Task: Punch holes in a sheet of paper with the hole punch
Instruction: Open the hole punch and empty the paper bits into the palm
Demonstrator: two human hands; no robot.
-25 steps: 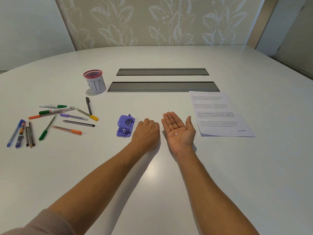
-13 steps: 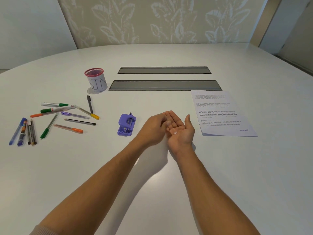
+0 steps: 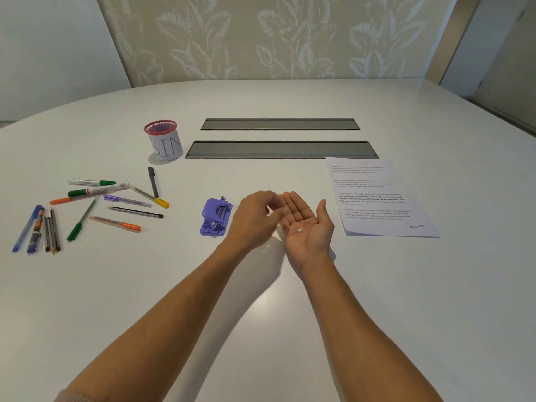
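1. Hole punch (image 3: 216, 217): small, purple plastic, metal pins visible on top; lying on the white table (image 3: 406, 300), upright as far as can be judged.
2. Sheet of paper (image 3: 377, 195): white, printed with several blocks of text, one block bold, a small stamp-like word near the lower right corner; lying flat on the table, near corner slightly lifted.
3. Two tiny white paper dots (image 3: 300, 230): resting in the palm of the right hand.
4. Right hand (image 3: 309, 224): palm up, fingers spread flat, thumb raised; gripping nothing.
5. Left hand (image 3: 255, 219): back toward the camera, fingers curled loosely toward the right palm, fingertips blurred; cannot tell whether anything is pinched between them.
6. Hard to make out: text on the sheet too small to read; punched holes along the sheet's edge not discernible; underside of the punch hidden.
7. Position: punch just beside the left hand, on its left, not touching; sheet to the right of the right hand, near but apart.
8. Elsewhere: pens (image 3: 87, 210) scattered at far left; mesh cup marked "BIN" (image 3: 164, 140) beyond the punch; two grey slots (image 3: 281, 136) set into the table.
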